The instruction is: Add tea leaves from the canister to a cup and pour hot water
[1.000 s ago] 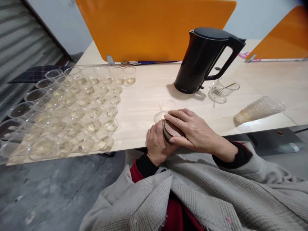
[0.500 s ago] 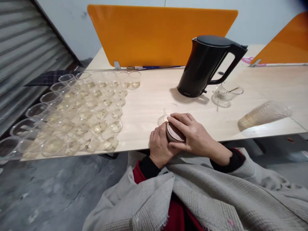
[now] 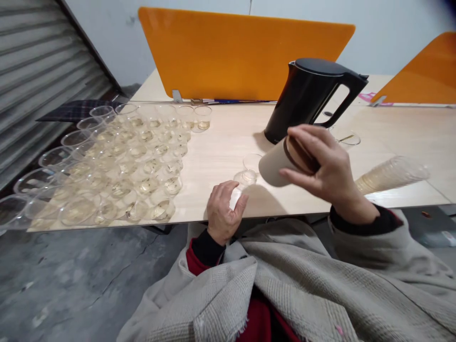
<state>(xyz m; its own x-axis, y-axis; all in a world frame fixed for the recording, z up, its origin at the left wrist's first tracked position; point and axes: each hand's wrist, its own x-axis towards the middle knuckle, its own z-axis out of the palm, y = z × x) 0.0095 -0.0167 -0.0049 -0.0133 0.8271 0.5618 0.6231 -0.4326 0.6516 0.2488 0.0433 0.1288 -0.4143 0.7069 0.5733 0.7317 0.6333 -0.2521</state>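
Note:
My right hand (image 3: 320,166) is wrapped round the brown-rimmed end of a beige canister (image 3: 273,164), holding it tilted above the table. My palm and fingers hide most of that end. Below and to the left of it, my left hand (image 3: 225,209) hovers at the table's front edge, thumb and fingers apart with nothing in them. Just beyond its fingertips a clear plastic cup (image 3: 245,176) rests on the table. Whether it is one cup or two close together, I cannot tell.
Rows of clear cups with pale liquid (image 3: 124,161) cover the table's left side. A black kettle (image 3: 299,95) stands behind my right hand, with a glass (image 3: 351,138) partly hidden beside it. A stack of cups (image 3: 395,174) lies at right; an orange divider (image 3: 245,57) stands behind.
My hands have parted. My right hand has lifted the canister up and right and tipped it over, while my left hand has let go of it and opened, shifting slightly left.

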